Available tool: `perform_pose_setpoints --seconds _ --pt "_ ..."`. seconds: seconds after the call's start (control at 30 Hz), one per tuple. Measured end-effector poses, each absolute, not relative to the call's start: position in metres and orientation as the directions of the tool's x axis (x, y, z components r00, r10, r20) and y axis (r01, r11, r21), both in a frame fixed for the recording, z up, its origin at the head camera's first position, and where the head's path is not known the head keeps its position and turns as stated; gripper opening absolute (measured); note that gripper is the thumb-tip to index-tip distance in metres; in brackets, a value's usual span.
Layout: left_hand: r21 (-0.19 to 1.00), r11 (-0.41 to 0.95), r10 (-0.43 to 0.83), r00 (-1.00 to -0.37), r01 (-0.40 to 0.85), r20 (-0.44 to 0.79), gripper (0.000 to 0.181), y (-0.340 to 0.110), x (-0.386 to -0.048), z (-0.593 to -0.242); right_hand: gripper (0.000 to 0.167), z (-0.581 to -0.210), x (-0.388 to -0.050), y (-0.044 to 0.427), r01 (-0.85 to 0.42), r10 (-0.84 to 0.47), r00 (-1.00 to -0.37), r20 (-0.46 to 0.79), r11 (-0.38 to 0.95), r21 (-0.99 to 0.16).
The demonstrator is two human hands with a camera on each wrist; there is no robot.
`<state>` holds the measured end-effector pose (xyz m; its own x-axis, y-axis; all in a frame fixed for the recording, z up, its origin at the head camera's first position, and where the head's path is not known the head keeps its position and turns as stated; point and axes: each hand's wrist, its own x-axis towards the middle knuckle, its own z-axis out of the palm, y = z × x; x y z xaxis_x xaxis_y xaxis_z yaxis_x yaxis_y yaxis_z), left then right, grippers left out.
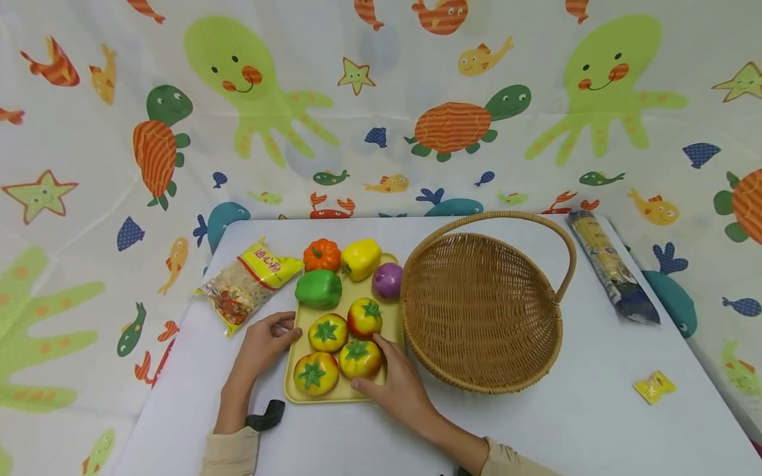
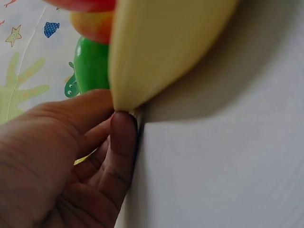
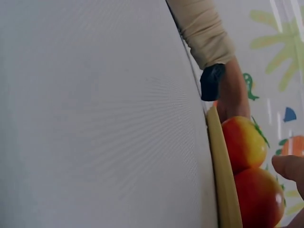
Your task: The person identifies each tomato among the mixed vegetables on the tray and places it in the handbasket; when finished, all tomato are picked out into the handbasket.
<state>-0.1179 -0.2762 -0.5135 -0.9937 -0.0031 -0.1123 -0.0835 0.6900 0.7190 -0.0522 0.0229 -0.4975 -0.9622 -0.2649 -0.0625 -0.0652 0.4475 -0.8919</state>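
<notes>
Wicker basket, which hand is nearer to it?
Right. The right hand is just left of the wicker basket; the left hand is farther off, at the left edge of the tray.

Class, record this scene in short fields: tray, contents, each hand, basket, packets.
tray: yellow, on white table
contents: four red-yellow fruits, green pepper, yellow pepper, orange pumpkin, purple onion
left hand: holds the tray's left edge
right hand: around the near-right fruit; contact unclear
basket: wicker, right of tray
packets: pasta bag left of tray; long packet, small yellow packet right of basket
</notes>
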Motion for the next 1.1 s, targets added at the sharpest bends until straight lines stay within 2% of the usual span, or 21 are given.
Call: perform_pose_setpoints --seconds 0.4,0.67,0.8,1.0,1.1 --pt "0.730 0.679 0.007 -0.994 -0.078 -0.113 0.051 -0.273 -0.120 -0.516 0.079 -0.499 -0.058 0.027 -0.080 -0.254 -0.966 -0.038 0.438 -0.895" --pt "0.744 0.663 -0.003 -0.994 -0.086 -0.112 0.049 -0.277 -0.118 -0.516 0.078 -0.478 -0.052 0.029 -0.093 -0.305 -0.951 -0.042 0.416 -0.905" --pt "0.744 0.663 -0.008 -0.994 -0.087 -0.110 0.049 -0.279 -0.118 -0.517 0.078 -0.461 -0.047 0.033 -0.083 -0.335 -0.942 -0.029 0.317 -0.945" --pt "0.747 0.658 -0.013 -0.993 -0.094 -0.114 0.050 -0.278 -0.117 -0.518 0.071 -0.420 -0.045 0.049 -0.150 -0.437 -0.893 0.103 0.074 -0.986" --pt "0.747 0.660 -0.006 -0.994 -0.086 -0.110 0.050 -0.279 -0.118 -0.518 0.069 -0.394 -0.047 0.063 -0.210 -0.469 -0.868 0.162 0.050 -0.977"
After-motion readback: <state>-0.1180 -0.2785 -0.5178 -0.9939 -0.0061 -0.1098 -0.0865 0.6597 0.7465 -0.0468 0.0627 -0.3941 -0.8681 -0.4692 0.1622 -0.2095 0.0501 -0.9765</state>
